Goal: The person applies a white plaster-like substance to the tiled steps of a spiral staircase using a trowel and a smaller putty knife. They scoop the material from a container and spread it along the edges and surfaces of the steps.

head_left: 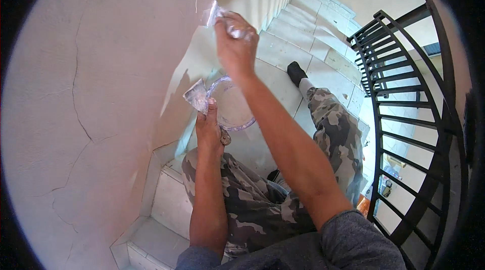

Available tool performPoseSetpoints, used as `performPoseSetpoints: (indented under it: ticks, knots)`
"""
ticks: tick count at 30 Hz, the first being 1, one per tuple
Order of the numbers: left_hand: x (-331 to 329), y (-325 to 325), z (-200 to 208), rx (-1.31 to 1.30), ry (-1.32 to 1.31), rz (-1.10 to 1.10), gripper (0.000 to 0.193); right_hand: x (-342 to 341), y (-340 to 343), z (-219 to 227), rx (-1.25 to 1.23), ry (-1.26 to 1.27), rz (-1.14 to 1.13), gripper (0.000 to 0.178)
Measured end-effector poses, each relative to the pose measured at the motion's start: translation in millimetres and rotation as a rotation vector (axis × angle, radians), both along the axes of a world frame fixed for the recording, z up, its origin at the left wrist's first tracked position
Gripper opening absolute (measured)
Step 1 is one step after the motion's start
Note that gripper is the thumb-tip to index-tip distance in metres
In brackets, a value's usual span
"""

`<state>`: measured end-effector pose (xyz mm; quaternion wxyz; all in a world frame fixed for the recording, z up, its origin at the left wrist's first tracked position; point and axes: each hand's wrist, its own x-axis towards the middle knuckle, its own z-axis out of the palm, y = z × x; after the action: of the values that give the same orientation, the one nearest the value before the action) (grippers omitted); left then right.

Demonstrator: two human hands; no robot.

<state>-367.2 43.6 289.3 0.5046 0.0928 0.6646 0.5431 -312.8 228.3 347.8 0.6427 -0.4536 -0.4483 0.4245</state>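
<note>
My left hand [206,131] is closed round the handle of a putty knife [196,94], its blade smeared with whitish paste and pointing up toward the wall. Right beside it, a round bucket [232,127] with a purplish, paste-streaked rim holds a pale mass. Whether my left fingers also touch the rim is hard to tell. My right hand [236,47] reaches beyond the bucket, fingers closed on a shiny piece that looks like crumpled clear plastic [238,32]. A thin, see-through edge of it lies against the wall [126,42] near a fine crack.
Long branching cracks run down the wall at left. My legs in camouflage trousers [336,123] straddle pale tiled stairs [283,37], with one dark-socked foot [296,72] on a tread. A black metal railing [404,103] curves along the right, above a lower level.
</note>
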Motion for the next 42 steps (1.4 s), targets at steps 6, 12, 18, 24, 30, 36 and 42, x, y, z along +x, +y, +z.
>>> performPoseSetpoints:
  ticks: [6,12,18,24,30,36,42]
  knots:
    - [2.6,-9.5,29.4,0.396,-0.351,-0.199,0.040,-33.4,-36.4,36.3,0.163,-0.195,-0.084,0.028]
    - [0.5,-10.1,-6.0,0.111,-0.124,-0.027,0.039,-12.9,-75.6,39.3,0.155,-0.027,0.001,0.028]
    - [6.5,4.5,14.9,-0.046,-0.038,-0.017,0.051,44.8,-1.1,-5.5,-0.098,-0.065,-0.022,0.024]
    - [7.8,5.1,-2.4,-0.004,0.025,0.021,0.052,35.9,18.0,-15.0,-0.067,-0.121,0.085,0.023]
    - [3.8,1.3,8.1,-0.060,0.047,-0.042,0.053,23.0,-15.6,2.1,-0.033,-0.041,0.167,0.024]
    - [1.6,0.9,1.0,-0.043,-0.048,-0.034,0.049,-15.6,-43.8,11.8,0.106,-0.014,0.111,0.028]
    - [8.6,3.5,-5.3,0.132,-0.072,-0.090,0.022,-45.3,-55.1,31.2,0.320,-0.319,-0.014,0.041]
